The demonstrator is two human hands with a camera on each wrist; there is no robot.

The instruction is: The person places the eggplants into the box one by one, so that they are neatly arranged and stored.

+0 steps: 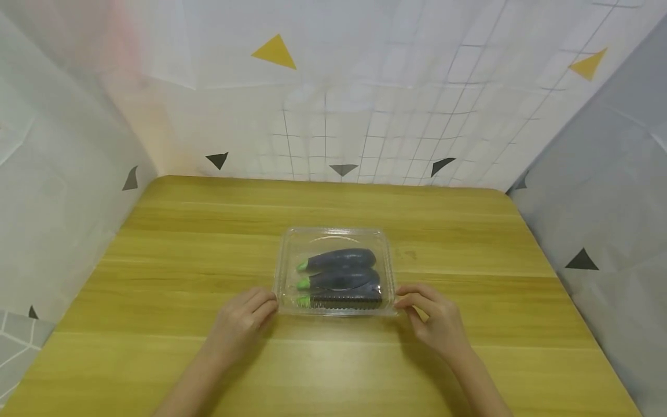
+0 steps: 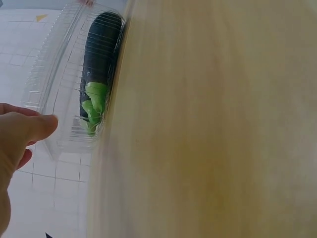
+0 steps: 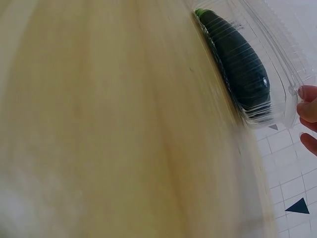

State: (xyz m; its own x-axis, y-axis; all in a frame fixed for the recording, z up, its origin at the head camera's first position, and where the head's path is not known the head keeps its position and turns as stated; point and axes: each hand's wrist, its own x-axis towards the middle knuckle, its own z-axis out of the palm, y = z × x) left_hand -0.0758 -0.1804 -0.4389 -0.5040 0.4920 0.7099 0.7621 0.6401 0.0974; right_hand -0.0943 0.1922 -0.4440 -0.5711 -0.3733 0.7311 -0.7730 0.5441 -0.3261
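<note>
A clear plastic clamshell box [image 1: 333, 236] with its lid down stands on the wooden table. Inside lie three dark purple eggplants [image 1: 341, 278], side by side, their green stem ends toward the left. At the box's near left corner, my left hand [image 1: 242, 321] pinches the rim between thumb and fingers; the left wrist view shows the thumb [image 2: 42, 128] on the plastic edge. On the opposite side my right hand [image 1: 435, 321] pinches the near right corner, and its fingertips [image 3: 308, 94] meet the rim in the right wrist view.
The wooden table [image 1: 208, 249] extends around the box on every side. White sheeting with grid lines and triangles [image 1: 333, 116] hangs behind the far edge. Grey-white sheets [image 1: 615, 191] rise along the left and right edges.
</note>
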